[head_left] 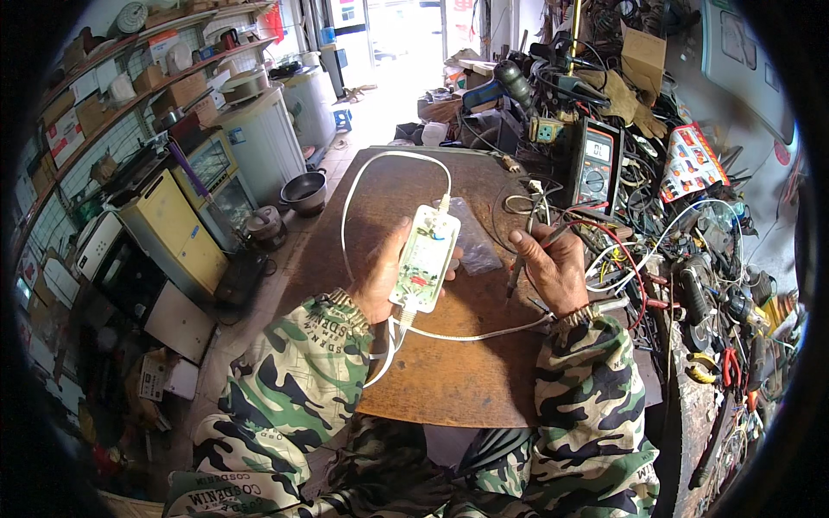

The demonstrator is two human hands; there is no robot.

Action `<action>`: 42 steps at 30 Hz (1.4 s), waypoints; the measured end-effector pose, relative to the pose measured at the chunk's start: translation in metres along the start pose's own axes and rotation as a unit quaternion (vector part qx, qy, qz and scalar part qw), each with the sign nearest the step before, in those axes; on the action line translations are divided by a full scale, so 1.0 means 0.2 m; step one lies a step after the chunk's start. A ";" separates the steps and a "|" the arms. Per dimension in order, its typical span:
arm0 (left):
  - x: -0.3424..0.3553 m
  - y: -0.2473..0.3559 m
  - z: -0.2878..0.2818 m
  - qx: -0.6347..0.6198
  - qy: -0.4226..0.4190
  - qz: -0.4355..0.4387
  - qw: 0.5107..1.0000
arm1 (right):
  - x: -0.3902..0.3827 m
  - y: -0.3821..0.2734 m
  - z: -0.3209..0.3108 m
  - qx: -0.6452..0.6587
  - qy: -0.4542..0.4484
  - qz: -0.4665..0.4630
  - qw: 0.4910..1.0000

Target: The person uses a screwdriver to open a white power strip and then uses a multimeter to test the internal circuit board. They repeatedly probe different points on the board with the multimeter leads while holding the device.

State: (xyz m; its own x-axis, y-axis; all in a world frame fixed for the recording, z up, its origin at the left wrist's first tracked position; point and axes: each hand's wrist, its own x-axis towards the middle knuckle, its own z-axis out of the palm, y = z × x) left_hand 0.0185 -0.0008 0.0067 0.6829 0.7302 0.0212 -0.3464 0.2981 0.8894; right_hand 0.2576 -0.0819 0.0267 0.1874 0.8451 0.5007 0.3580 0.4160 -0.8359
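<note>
My left hand (378, 278) is closed around a small white plastic case (425, 257) with its cover off, held tilted above the table so that the circuit board inside faces up. White cables leave the case at both ends. To its right, my right hand (558, 269) pinches the dark multimeter probes (515, 274), tips pointing down and apart from the board. How the fingers divide the probes is partly hidden. Behind that hand a black-framed digital multimeter (596, 168) stands propped up with its display lit. A clear plastic bag (477, 237) lies beside the case.
The brown wooden table (466, 380) reaches to my lap. Along its right side rises a heap of cables and tools, with red-handled pliers (731, 369) and work gloves (623, 99). A black wok (304, 192) rests on the floor at left, near cabinets and loaded shelves (129, 65).
</note>
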 end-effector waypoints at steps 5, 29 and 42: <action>0.04 -0.03 0.00 0.006 -0.015 0.000 1.000 | -0.03 0.00 0.01 -0.017 0.038 -0.002 0.999; 0.02 -0.03 0.00 -0.005 -0.021 -0.004 1.000 | -0.06 0.00 0.01 -0.176 -0.202 0.047 0.962; 0.06 -0.06 0.01 -0.020 -0.052 -0.015 0.998 | -0.03 -0.02 -0.04 -0.167 -0.170 0.153 0.959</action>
State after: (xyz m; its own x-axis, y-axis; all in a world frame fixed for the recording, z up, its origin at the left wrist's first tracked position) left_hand 0.0324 0.0027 -0.0030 0.7557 0.6533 0.0449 -0.3489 0.3436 0.8719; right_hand 0.2624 -0.0921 0.0281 0.0417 0.9946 0.0946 0.6174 0.0488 -0.7851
